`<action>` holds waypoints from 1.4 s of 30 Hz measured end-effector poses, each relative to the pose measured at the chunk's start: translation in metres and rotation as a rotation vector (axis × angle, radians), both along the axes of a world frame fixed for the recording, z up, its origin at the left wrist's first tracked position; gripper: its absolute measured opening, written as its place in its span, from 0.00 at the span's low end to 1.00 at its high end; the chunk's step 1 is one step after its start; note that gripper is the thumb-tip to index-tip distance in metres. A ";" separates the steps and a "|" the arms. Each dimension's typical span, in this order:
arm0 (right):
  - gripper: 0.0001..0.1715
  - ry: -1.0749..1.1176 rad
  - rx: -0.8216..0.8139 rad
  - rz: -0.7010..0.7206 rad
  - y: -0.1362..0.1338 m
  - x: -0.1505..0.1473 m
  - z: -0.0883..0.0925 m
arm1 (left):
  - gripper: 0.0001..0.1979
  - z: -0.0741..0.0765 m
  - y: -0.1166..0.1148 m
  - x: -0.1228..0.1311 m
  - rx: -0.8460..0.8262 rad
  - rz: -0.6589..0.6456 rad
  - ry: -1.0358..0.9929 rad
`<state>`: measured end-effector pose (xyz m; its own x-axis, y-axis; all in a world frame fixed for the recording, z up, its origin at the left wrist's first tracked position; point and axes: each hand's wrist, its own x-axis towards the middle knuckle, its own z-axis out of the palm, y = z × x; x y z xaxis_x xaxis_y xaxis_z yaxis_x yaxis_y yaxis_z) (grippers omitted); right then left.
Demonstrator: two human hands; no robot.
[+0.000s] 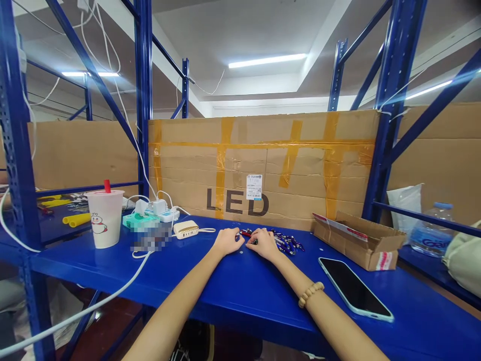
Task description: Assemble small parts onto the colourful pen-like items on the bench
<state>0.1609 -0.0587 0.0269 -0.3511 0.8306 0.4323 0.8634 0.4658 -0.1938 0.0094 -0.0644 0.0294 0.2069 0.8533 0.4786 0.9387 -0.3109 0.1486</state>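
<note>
"listing the hands first, please: positions and condition?"

"left hand (228, 241), one: palm down over the blue tabletop (240, 296), fingers curled, a bit of something dark at the fingertips. right hand (263, 243), one: just beside it with a narrow gap between, fingers bent, a small dark piece (255, 241) at the tips. whether either is clamped on its piece, i cannot tell."

"and the loose stock?"

"slim pen-like pieces (290, 244), one heap, mostly blue with silvery parts: lying on the tabletop beside the right hand, partly behind it. one red piece (246, 233) shows between the two hands (the count is hidden by overlap)."

"worn items?"

"beaded bracelet (311, 294), pale, one, on the right forearm."

"right side of the surface?"

"phone (355, 288), one, dark screen up, light-edged. beyond it, a long cardboard box (338, 244), one, top open."

"left side?"

"cream-coloured device (184, 230), one, with a short loop. near it, white plugs (160, 206) and a white cable (112, 297). further left, a paper cup (105, 223), upright, with a red straw (107, 186)."

"backing?"

"cardboard panel (240, 168), large, taped, bearing a white label (254, 187)."
</note>
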 end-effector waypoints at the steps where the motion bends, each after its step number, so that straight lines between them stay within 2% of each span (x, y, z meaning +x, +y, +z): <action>1: 0.09 -0.013 0.013 0.016 0.000 0.000 0.000 | 0.11 0.000 0.000 0.000 0.003 0.009 -0.009; 10: 0.08 -0.051 0.064 0.010 -0.002 0.003 0.003 | 0.13 -0.003 0.009 0.002 -0.043 0.047 0.094; 14: 0.10 -0.005 0.156 -0.057 0.002 0.007 0.004 | 0.15 -0.002 0.016 0.003 -0.097 0.099 0.114; 17: 0.11 0.042 0.247 -0.084 0.006 0.007 0.003 | 0.13 -0.002 0.023 0.002 -0.144 0.044 0.118; 20: 0.10 0.125 0.335 -0.005 0.009 0.003 0.001 | 0.11 -0.004 0.030 0.000 -0.131 -0.124 0.155; 22: 0.09 0.159 0.376 0.087 0.010 -0.001 0.000 | 0.10 -0.006 0.034 -0.002 -0.118 -0.182 0.120; 25: 0.06 0.135 0.402 0.188 0.009 -0.006 -0.002 | 0.10 -0.008 0.037 -0.006 -0.093 -0.173 -0.022; 29: 0.05 0.149 0.454 0.191 0.008 -0.008 -0.002 | 0.08 -0.007 0.036 -0.009 -0.058 -0.126 -0.143; 36: 0.06 0.214 0.577 0.156 0.005 -0.002 0.002 | 0.08 -0.006 0.025 -0.009 -0.012 -0.150 -0.080; 42: 0.08 0.190 0.606 0.278 0.000 -0.003 0.002 | 0.09 -0.007 0.019 -0.003 -0.024 -0.216 -0.059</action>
<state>0.1575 -0.0587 0.0293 -0.3880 0.3131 0.8668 0.6727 0.7391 0.0342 0.0059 -0.0457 0.0228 0.3581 0.8038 0.4750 0.8404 -0.4992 0.2112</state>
